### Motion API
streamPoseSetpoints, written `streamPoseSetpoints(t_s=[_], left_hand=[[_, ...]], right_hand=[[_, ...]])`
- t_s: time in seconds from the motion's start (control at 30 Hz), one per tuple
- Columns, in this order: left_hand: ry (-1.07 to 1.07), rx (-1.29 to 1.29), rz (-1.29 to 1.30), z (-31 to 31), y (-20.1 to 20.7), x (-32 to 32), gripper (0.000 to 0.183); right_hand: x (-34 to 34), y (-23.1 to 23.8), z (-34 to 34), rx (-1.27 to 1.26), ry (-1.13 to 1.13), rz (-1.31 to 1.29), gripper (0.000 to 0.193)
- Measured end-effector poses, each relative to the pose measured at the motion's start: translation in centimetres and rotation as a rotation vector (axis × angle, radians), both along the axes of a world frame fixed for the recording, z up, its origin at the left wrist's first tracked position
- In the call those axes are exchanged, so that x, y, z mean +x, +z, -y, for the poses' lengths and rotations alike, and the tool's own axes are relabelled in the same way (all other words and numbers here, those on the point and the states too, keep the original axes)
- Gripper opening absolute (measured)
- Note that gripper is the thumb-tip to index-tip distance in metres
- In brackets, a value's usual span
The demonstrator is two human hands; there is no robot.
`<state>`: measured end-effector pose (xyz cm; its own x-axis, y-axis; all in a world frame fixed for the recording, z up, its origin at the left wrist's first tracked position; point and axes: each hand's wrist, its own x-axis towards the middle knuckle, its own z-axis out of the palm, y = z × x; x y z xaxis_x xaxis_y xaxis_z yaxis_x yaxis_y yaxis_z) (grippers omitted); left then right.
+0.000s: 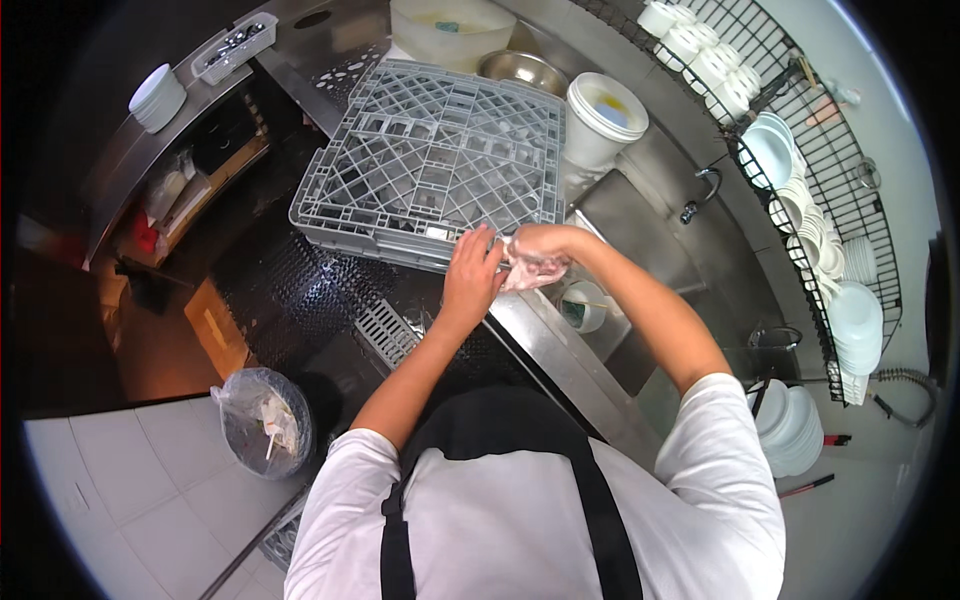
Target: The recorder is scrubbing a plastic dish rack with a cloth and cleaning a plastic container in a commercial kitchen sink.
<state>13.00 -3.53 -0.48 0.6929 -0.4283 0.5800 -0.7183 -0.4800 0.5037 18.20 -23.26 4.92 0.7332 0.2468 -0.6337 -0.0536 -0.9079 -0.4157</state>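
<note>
A pale crumpled cloth (530,273) sits at the near right corner of the grey lattice rack (440,150), bunched in the right hand (545,242), whose fingertips I can't make out. The left hand (470,282) lies nearly straight-fingered at the rack's near edge; whether it grips anything, I can't tell. The lattice blurs whatever's beneath; behind, the rack partly hides a metal bowl (523,70).
</note>
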Motion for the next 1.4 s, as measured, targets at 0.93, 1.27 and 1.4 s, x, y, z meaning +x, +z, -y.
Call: streamPoseSetpoints(t_s=[0.93, 1.27, 1.4], left_hand=[[-0.040, 0.092, 0.027, -0.9, 0.0, 1.1, 0.062], [-0.052, 0.091, 0.013, -1.1, 0.1, 0.8, 0.063], [-0.043, 0.088, 0.023, -1.0, 0.4, 0.7, 0.062]], right_hand=[[-5.7, 3.9, -2.7, -0.285, 0.210, 0.434, 0.048], [-6.5, 8.3, 4.8, -0.142, 0.294, 0.586, 0.023], [-6.5, 6.6, 5.4, 0.196, 0.130, 0.716, 0.031]])
